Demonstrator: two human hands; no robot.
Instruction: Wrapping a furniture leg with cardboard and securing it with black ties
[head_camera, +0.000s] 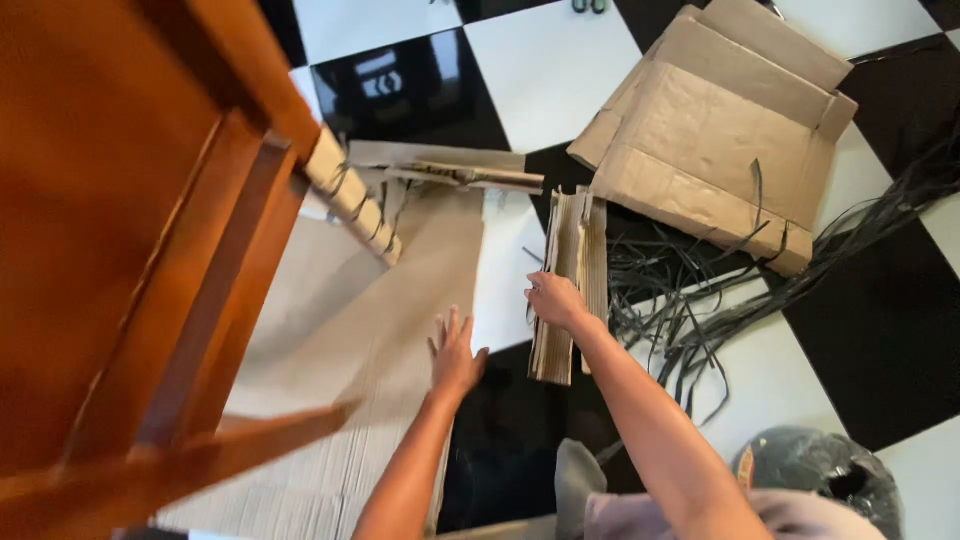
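I saw the strip stack (570, 285) lying between the cardboard sheet (350, 330), left, and the flattened box (715, 130), behind-right.

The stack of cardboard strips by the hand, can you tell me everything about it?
The strip stack is a bundle of long, narrow brown cardboard pieces, pressed together on edge so their thin layered edges face up. It lies on the black and white tiled floor, running away from the person, slightly fanned at the near end. The right hand rests on its left side near the middle. Dark thin straps lie scattered just to its right.
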